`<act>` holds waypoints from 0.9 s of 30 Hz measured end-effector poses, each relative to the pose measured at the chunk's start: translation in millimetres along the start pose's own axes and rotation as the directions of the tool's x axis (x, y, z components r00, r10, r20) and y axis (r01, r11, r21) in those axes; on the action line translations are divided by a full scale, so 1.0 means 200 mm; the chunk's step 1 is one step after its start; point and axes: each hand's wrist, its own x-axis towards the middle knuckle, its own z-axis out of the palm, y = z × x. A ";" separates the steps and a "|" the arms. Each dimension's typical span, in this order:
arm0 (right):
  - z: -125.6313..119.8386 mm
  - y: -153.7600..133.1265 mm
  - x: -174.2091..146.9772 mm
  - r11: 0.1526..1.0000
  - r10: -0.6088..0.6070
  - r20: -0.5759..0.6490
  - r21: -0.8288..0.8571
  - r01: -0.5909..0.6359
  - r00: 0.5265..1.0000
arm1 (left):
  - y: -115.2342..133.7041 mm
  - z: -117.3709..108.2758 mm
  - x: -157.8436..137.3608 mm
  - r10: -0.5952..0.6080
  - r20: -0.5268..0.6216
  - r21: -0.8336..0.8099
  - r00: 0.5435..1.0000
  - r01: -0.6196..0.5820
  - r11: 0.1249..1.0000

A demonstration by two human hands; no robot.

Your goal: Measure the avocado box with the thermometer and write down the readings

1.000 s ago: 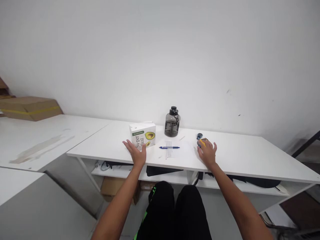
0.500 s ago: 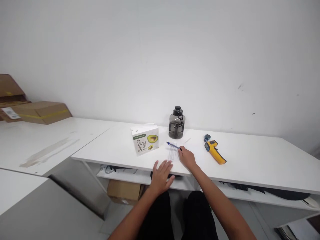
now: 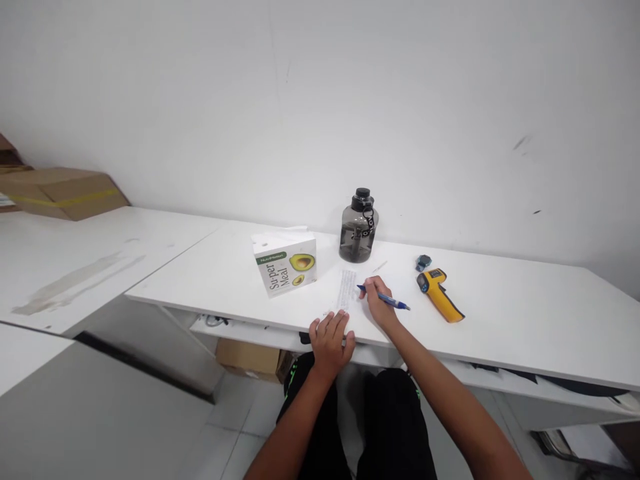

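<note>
Near the centre of the frame, a blue pen (image 3: 397, 304) is pinched in the person's right hand (image 3: 379, 303), its left end beside a printed paper (image 3: 346, 287). Below, the left hand (image 3: 330, 339) holds nothing, fingers slightly apart at the desk's (image 3: 505, 300) front edge. A white carton (image 3: 274, 272) stands left of centre; a yellow-and-black device (image 3: 441, 295) lies right.

There's one pen (image 3: 396, 303), one bottle (image 3: 357, 235) and apparently one paper (image 3: 346, 288)

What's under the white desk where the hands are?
There's a shelf with dark items at its right, and a cardboard box below its left part. The left hand and the person's legs hide part of the middle; anything behind them can't be seen.
</note>
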 end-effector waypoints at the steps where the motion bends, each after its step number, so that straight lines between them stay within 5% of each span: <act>1: 0.00 0.00 0.01 0.999 0.025 0.006 -0.040 -0.024 1.000 | 0.00 0.00 0.00 -0.012 0.002 -0.001 1.000 0.012 1.000; 10: 0.01 0.02 0.04 0.992 0.115 0.043 -0.059 -0.112 0.992 | 0.00 -0.02 -0.02 -0.054 0.086 -0.014 0.995 0.055 0.998; 17: 0.00 0.01 0.03 0.993 0.111 0.062 -0.053 -0.108 0.992 | -0.05 0.04 -0.07 0.012 0.025 -0.017 1.000 -0.011 1.000; 27: 0.00 0.01 0.03 0.993 0.113 0.106 -0.040 -0.109 0.988 | -0.03 0.06 -0.09 -0.057 0.023 -0.057 0.998 0.058 0.997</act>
